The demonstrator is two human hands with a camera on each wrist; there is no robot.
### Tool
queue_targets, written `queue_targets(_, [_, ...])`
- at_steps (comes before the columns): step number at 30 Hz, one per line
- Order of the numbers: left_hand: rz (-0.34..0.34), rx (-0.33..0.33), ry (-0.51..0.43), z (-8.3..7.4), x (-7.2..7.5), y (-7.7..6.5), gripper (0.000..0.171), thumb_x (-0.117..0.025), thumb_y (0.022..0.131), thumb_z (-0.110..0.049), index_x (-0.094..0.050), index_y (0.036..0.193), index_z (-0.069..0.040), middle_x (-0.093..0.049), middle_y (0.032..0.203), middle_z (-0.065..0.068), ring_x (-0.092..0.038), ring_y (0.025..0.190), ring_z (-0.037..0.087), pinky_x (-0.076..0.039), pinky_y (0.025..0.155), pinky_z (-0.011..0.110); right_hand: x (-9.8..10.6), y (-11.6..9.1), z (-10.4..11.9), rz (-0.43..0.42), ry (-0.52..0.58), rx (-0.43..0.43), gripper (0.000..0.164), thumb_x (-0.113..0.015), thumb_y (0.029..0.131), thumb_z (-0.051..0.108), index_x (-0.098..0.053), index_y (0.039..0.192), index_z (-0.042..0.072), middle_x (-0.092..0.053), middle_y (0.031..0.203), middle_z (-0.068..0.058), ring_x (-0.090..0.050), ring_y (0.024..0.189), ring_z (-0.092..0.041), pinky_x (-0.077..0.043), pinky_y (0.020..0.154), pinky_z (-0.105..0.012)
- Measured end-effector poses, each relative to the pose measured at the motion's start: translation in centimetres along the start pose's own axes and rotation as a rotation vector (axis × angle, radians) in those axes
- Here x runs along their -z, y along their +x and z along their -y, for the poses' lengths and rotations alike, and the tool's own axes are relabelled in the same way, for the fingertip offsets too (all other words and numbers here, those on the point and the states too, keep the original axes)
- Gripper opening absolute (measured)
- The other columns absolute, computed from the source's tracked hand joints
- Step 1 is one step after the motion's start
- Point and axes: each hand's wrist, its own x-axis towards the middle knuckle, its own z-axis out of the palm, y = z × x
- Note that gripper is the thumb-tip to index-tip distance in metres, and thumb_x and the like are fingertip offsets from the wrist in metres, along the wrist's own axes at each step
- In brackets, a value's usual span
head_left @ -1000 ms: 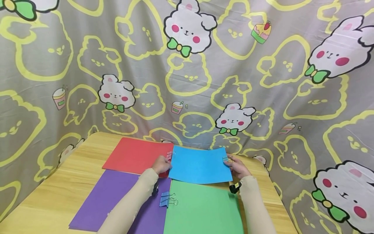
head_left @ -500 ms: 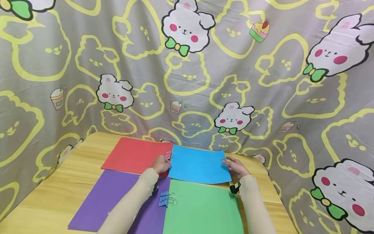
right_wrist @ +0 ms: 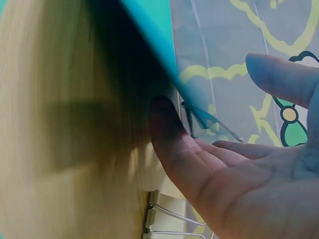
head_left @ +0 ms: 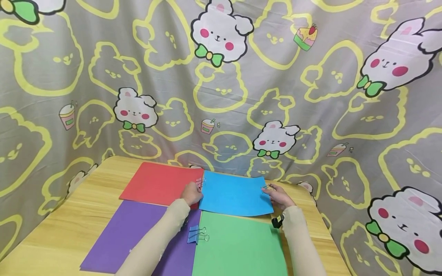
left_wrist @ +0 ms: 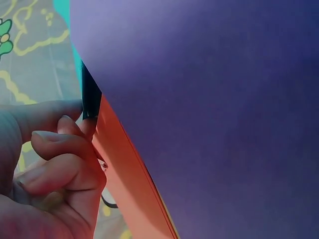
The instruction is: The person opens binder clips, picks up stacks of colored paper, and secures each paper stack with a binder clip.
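Note:
A blue sheet of paper (head_left: 235,193) lies at the back, its right side curved up. My left hand (head_left: 192,194) is at its left edge beside the red sheet (head_left: 159,184). In the left wrist view, my curled left fingers pinch a dark, shaded corner that seems to be the blue sheet's. A pink binder clip (head_left: 199,183) sits just above that hand. My right hand (head_left: 280,197) is at the sheet's right edge, by a clip with wire handles (head_left: 267,187). In the right wrist view, its fingers (right_wrist: 172,144) reach straight under the sheet; its thumb stands apart.
A purple sheet (head_left: 127,230) lies front left and a green sheet (head_left: 238,245) front right, with a blue binder clip (head_left: 193,234) where they meet. A pale binder clip (right_wrist: 167,219) is below my right palm. A patterned curtain (head_left: 221,92) hangs behind the wooden table (head_left: 51,234).
At the blue sheet's right edge, the clip's body shows a second ago; now mainly wire handles show. My right hand has shifted slightly left. The left hand stays at nearly the same spot.

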Motion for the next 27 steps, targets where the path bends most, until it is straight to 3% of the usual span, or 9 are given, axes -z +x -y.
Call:
queue_targets(5, [-0.026,-0.013,0.020,0.21,-0.22,0.26,0.042,-0.065,0.080,0.002,-0.046,0.046,-0.013,-0.029,0.042,-0.008,-0.027,0.039,0.009,-0.022,0.040,0.021,-0.09,-0.25,0.25,0.016,0.024,0.006,0.081,-0.054,0.102,0.032,-0.002,0.157,0.003,-0.032,0.060,0.008,-0.027,0.051,-0.009,-0.030,0.053,-0.025])
queue_targets(13, [-0.036,0.004,0.043,0.49,-0.36,0.40,0.021,-0.069,0.081,-0.001,-0.066,0.060,-0.004,-0.052,0.052,0.000,-0.046,0.048,0.013,-0.035,0.044,0.022,-0.19,-0.56,0.37,0.034,0.038,0.011,0.080,-0.051,0.103,0.031,0.001,0.157,0.002,-0.031,0.061,0.009,-0.025,0.051,-0.008,-0.029,0.053,-0.024])
queue_targets(18, [-0.036,-0.002,0.039,0.58,-0.41,0.42,0.029,-0.068,0.081,0.000,-0.058,0.054,-0.007,-0.044,0.048,-0.002,-0.040,0.045,0.012,-0.031,0.044,0.023,-0.30,-0.76,0.39,0.018,0.020,-0.008,0.082,-0.053,0.102,0.033,-0.001,0.157,0.003,-0.032,0.065,0.007,-0.027,0.055,-0.010,-0.031,0.056,-0.024])
queue_targets(20, [-0.039,-0.012,0.038,0.67,-0.47,0.47,0.035,-0.068,0.081,0.000,-0.053,0.051,-0.010,-0.038,0.045,-0.004,-0.036,0.043,0.011,-0.029,0.043,0.023,-0.36,-0.82,0.36,0.003,-0.015,-0.016,0.083,-0.054,0.101,0.036,-0.003,0.157,0.002,-0.050,0.076,0.001,-0.045,0.064,-0.012,-0.041,0.063,-0.024])
queue_targets(22, [-0.040,-0.020,0.038,0.80,-0.53,0.54,0.041,-0.068,0.082,0.000,-0.048,0.048,-0.012,-0.033,0.044,-0.005,-0.031,0.040,0.011,-0.026,0.042,0.023,-0.36,-0.80,0.28,-0.009,-0.034,-0.029,0.085,-0.056,0.100,0.037,-0.004,0.157,0.001,-0.061,0.104,-0.013,-0.060,0.088,-0.022,-0.052,0.077,-0.029])
queue_targets(23, [-0.038,-0.021,0.037,0.85,-0.55,0.59,0.043,-0.068,0.082,0.000,-0.046,0.047,-0.012,-0.030,0.043,-0.005,-0.029,0.039,0.011,-0.025,0.042,0.023,-0.33,-0.80,0.27,-0.008,-0.044,-0.032,0.085,-0.056,0.100,0.038,-0.004,0.157,0.001,-0.059,0.120,-0.020,-0.062,0.104,-0.029,-0.054,0.086,-0.034])
queue_targets(25, [-0.036,-0.012,0.031,0.90,-0.54,0.68,0.043,-0.068,0.082,0.000,-0.046,0.047,-0.012,-0.029,0.043,-0.005,-0.028,0.039,0.011,-0.024,0.041,0.023,-0.27,-0.78,0.23,-0.004,-0.049,-0.039,0.086,-0.056,0.100,0.038,-0.004,0.156,-0.001,-0.042,0.148,-0.027,-0.049,0.132,-0.039,-0.051,0.100,-0.044])
queue_targets(27, [-0.032,0.003,0.031,0.88,-0.49,0.75,0.039,-0.068,0.082,-0.001,-0.051,0.049,-0.010,-0.034,0.043,-0.004,-0.031,0.040,0.011,-0.026,0.041,0.023,-0.18,-0.81,0.27,0.006,-0.036,-0.052,0.087,-0.055,0.100,0.037,-0.002,0.157,-0.001,-0.036,0.152,-0.029,-0.041,0.139,-0.043,-0.047,0.105,-0.049])
